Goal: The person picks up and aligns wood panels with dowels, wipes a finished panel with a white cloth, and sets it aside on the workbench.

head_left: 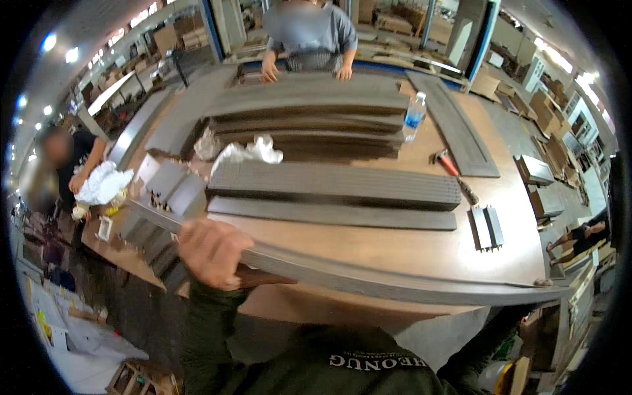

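Observation:
A long grey panel [368,276] runs along the near side of the table, its edge turned toward me. At its left end my left hand [214,253] is closed around it, slightly blurred. My right hand [543,282] grips the far right end; only its fingertips show over the top edge, and the rest is hidden behind the panel. Just beyond lies a single grey slat [329,215], beside a neat stack of grey slats [336,183]. Two short grey pieces with pins [486,228] lie near the panel's right part.
A claw hammer [447,163], a water bottle [415,118] and a recessed grey panel [457,125] are on the tabletop's right. Crumpled white wrapping [247,153] lies by stacked long boards [309,99]. A co-worker [309,39] stands opposite; another person [82,164] is at the left.

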A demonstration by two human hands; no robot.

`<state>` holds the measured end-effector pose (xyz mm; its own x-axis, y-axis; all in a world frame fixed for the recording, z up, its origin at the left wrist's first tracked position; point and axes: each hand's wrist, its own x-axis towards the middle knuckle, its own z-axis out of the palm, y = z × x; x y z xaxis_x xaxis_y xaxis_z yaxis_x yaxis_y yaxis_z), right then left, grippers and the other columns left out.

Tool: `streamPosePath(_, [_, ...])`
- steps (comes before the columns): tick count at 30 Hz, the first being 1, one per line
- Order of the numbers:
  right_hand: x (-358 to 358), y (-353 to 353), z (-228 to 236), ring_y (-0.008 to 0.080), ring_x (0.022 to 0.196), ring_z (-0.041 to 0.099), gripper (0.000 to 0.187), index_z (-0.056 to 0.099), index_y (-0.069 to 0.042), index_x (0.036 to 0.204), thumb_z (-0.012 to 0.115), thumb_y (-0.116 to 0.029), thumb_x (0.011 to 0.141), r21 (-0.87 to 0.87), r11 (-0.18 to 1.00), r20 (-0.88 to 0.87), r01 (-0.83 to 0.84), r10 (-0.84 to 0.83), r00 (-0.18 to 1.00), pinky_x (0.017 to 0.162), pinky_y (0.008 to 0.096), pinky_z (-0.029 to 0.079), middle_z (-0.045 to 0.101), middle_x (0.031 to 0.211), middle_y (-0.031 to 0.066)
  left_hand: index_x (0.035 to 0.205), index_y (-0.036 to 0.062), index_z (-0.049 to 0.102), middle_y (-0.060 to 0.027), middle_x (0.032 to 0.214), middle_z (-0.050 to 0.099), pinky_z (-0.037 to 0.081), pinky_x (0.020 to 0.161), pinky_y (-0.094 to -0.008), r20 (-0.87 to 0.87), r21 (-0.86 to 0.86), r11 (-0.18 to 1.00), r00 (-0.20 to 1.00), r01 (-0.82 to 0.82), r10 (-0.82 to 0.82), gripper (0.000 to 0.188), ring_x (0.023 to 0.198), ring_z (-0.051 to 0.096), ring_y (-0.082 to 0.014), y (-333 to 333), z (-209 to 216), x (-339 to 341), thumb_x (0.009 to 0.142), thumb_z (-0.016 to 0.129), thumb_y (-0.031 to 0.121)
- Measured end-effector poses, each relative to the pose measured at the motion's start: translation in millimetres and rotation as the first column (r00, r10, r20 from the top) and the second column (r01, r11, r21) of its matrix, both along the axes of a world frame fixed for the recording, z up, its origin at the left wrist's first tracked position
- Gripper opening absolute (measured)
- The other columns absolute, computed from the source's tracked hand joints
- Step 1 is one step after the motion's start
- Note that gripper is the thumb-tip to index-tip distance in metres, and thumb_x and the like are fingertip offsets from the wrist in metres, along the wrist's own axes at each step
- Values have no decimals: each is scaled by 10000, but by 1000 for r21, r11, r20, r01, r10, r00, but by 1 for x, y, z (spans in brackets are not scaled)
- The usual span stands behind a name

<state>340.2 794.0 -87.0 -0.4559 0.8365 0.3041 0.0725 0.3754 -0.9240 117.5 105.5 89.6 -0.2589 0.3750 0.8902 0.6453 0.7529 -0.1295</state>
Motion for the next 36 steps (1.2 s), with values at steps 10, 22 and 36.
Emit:
streamPosePath(10, [-2,4,-36,157,817,472,613,528,32,999,357,-543,875,-79,997,-60,15,-20,998,737,307,403,532,911,54,566,76,456,-87,598,454,342,581,-385,240,-49,998,969,-41,51,653,598,464,-283,28,-76,-45,613,556,720])
streamPosePath(22, [-93,-91,-48,129,748,408,577,498,-12,897,321,-561,882,-257,965,-405,-58,-54,913,672,295,367,449,803,5,1038,80,617,-165,967,614,407,837,-482,605,-125,984,796,124,-23,609,881,583,-316,-159,-117,-171,635,649,536])
streamPosePath(36, [-74,-88,-104,147,642,517,597,544,18,839,420,-566,841,-407,909,-593,91,-339,730,546,323,429,554,725,65,862,33,570,-143,763,548,401,629,-416,398,-300,953,914,53,74,548,671,523,-317,-71,-101,-98,487,741,394])
